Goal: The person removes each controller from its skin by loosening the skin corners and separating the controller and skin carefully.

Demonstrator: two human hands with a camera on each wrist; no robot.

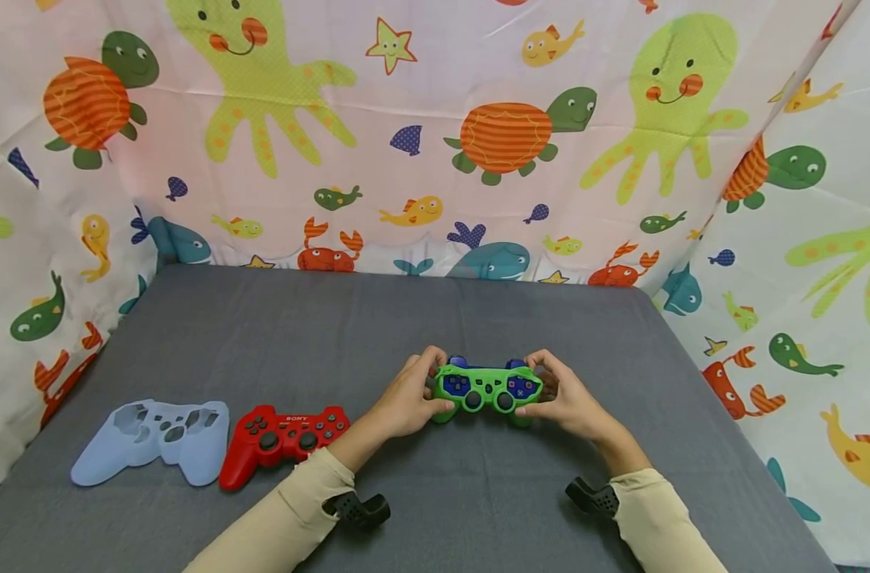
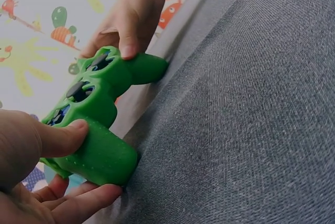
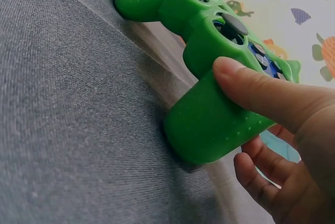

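Note:
A blue game controller in a green silicone cover (image 1: 488,383) is held between both hands over the grey table. My left hand (image 1: 411,395) grips its left end, thumb on top of the handle and fingers beneath. On the other end my right hand (image 1: 565,398) does the same, its thumb laid on the green handle (image 3: 209,119) in the right wrist view. The blue shoulder buttons (image 1: 458,362) stick out past the cover's back edge. In the left wrist view, the handle tips of the green cover (image 2: 99,153) come close to the cloth.
Left of my left forearm lies a red controller (image 1: 284,438), partly behind the wrist. An empty pale blue silicone cover (image 1: 155,442) lies beside it. Grey cloth (image 1: 477,509) covers the table, and a sea-animal curtain (image 1: 420,95) surrounds its back and sides.

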